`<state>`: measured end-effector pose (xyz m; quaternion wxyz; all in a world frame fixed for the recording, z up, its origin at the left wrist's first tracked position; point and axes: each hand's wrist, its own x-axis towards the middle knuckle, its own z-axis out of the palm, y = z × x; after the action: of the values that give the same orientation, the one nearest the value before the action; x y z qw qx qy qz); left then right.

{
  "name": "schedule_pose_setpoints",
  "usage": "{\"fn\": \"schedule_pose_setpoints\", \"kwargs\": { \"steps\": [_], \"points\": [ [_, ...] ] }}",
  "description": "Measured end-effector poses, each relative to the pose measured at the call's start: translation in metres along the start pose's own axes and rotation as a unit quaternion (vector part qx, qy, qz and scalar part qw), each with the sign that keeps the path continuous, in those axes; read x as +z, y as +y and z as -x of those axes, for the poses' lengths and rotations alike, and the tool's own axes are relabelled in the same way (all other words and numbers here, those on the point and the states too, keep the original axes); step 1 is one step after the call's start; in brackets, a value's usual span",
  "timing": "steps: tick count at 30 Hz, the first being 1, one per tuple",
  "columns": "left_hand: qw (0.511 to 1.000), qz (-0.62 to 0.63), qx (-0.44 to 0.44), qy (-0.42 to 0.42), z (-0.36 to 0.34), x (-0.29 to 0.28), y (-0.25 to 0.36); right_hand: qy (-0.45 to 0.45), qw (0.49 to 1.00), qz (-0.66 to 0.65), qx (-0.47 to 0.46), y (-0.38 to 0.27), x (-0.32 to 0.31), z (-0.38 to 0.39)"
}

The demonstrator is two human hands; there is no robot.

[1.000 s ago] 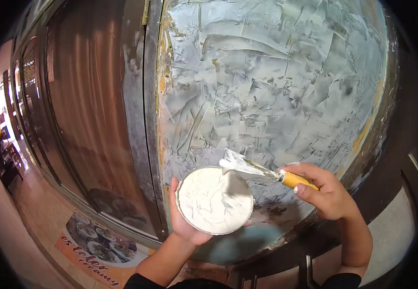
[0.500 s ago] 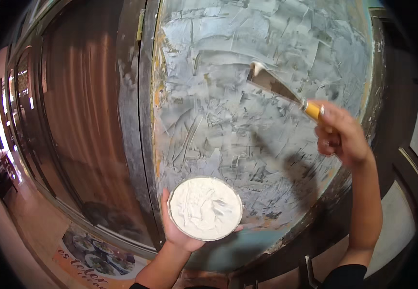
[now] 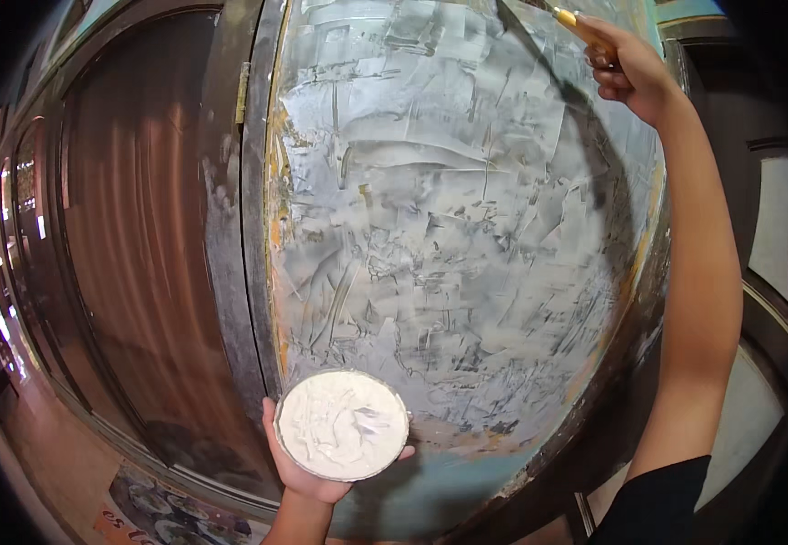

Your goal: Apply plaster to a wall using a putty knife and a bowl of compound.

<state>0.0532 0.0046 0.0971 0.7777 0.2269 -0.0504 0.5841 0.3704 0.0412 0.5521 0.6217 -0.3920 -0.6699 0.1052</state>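
My left hand [image 3: 308, 483] cups a round container of white putty [image 3: 344, 425] from below, its fingers wrapped around the rim on both sides. The putty's surface is smeared and uneven. High on the right, my right hand [image 3: 628, 73] is closed on the yellow-brown handle of a putty knife [image 3: 568, 18]. Most of the blade lies at or beyond the top edge of the picture, so its contact with the wall cannot be made out. In front of me stands a wall panel [image 3: 430, 227] covered in rough, streaky grey-white putty, and my right arm casts a shadow on it.
To the left is a dark wooden frame [image 3: 230, 236] with a reddish-brown curtain [image 3: 139, 209] behind glass. A printed banner [image 3: 171, 509] lies low at the left. Dark frames with pale panels [image 3: 771, 236] stand at the right. Below the putty, a teal strip [image 3: 467, 481] shows.
My right hand has risen with the putty knife toward the top of the wall, taking the blade mostly out of view. The putty container and left hand sit slightly lower and further left in the picture.
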Motion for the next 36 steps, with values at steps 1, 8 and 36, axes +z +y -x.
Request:
{"fn": "schedule_pose_setpoints", "kwargs": {
  "steps": [1,8,36],
  "points": [
    [1.0,-0.001,0.003,-0.004,0.002,-0.001,0.002,-0.007,0.998,0.049,-0.043,-0.007,0.004,-0.003],
    [1.0,0.001,0.008,-0.022,0.012,0.0,0.001,0.16,0.876,0.33,-0.314,-0.005,0.075,-0.005],
    [1.0,-0.009,0.01,0.007,0.003,-0.009,-0.005,0.118,0.678,0.483,-0.541,0.044,0.035,-0.034]
  ]
}}
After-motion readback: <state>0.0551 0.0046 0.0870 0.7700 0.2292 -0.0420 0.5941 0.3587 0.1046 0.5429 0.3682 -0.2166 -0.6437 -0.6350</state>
